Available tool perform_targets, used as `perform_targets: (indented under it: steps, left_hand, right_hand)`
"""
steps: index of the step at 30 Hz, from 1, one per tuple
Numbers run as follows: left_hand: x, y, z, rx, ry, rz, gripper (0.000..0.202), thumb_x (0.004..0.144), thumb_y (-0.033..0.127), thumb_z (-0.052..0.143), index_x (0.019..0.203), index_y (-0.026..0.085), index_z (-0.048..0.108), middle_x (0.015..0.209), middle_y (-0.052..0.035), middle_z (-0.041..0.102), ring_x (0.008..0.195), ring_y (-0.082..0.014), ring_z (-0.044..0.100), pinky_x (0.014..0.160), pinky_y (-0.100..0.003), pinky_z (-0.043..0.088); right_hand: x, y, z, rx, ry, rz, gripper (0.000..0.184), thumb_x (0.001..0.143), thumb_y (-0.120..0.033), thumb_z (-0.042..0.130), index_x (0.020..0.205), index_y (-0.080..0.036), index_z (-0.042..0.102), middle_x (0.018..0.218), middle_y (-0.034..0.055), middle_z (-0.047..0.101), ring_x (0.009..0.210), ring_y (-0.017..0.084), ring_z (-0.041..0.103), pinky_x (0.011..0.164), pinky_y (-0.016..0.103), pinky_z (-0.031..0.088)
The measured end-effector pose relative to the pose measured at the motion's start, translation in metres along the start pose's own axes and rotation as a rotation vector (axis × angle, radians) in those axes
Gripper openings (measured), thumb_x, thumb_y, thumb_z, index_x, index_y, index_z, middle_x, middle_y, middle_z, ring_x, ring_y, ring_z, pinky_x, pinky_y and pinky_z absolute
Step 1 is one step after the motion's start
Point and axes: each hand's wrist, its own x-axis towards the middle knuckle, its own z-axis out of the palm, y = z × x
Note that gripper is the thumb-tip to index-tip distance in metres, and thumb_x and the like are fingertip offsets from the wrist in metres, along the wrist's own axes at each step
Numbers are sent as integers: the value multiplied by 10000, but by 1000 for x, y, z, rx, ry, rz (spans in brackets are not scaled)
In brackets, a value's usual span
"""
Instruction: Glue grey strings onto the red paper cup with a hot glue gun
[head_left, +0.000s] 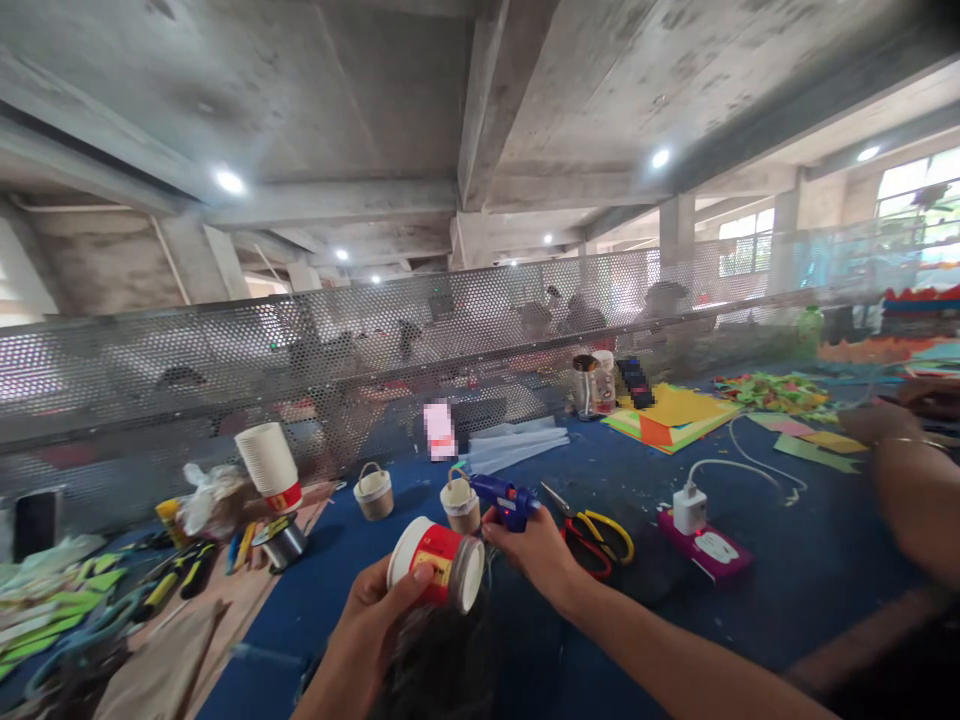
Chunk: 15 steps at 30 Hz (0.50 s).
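Note:
My left hand is closed round a red and white paper cup, held on its side with the bottom facing right. My right hand grips a blue glue gun, its nozzle pointing left, just above and right of the cup's base. Both hands hover over a blue table cover. Two small paper-cup baskets with handles stand just beyond the hands.
Scissors with red and yellow handles lie right of my right hand. A white charger on a purple power strip, a stack of paper cups, coloured paper sheets and a mesh partition are there. Another person's arm reaches in at right.

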Motion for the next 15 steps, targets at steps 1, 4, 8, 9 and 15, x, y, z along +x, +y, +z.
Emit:
perform_targets:
  steps: [1, 4, 8, 9, 15]
  left_hand:
    - [0, -1, -1, 1, -4, -5, 303, 641, 351, 834, 830, 124, 769, 717, -93, 765, 637, -250, 708, 605, -306, 548]
    - [2, -4, -2, 16, -21, -7, 328, 620, 361, 841, 842, 128, 776, 697, -92, 758, 608, -251, 697, 599, -324, 545]
    - [4, -7, -3, 43, -11, 22, 337, 605, 371, 842, 824, 122, 778, 661, -89, 745, 575, -243, 682, 571, -317, 534]
    - [4, -7, -4, 52, -11, 25, 330, 603, 371, 844, 812, 124, 777, 658, -87, 744, 571, -239, 678, 563, -308, 529]
    - [2, -7, -5, 150, -41, 48, 305, 645, 398, 816, 746, 115, 760, 663, -91, 737, 573, -222, 659, 550, -287, 512]
  right_hand:
    - [1, 1, 0, -6, 2, 1, 168, 641, -294, 700, 705, -144, 657, 476, -69, 473, 426, 71, 339, 440, 228, 274]
    - [3, 5, 0, -20, 24, -1, 161, 628, -283, 705, 708, -147, 671, 486, -64, 491, 436, 79, 362, 443, 229, 289]
    - [5, 4, 0, -72, 65, -5, 128, 630, -261, 693, 699, -153, 681, 493, -54, 516, 452, 96, 408, 459, 235, 318]
    - [5, 4, 0, -83, 68, -3, 121, 635, -257, 688, 699, -154, 681, 483, -57, 508, 451, 99, 412, 463, 237, 324]
    - [5, 4, -1, -115, 62, -34, 101, 655, -241, 677, 705, -154, 684, 525, -43, 555, 455, 100, 429, 476, 243, 348]
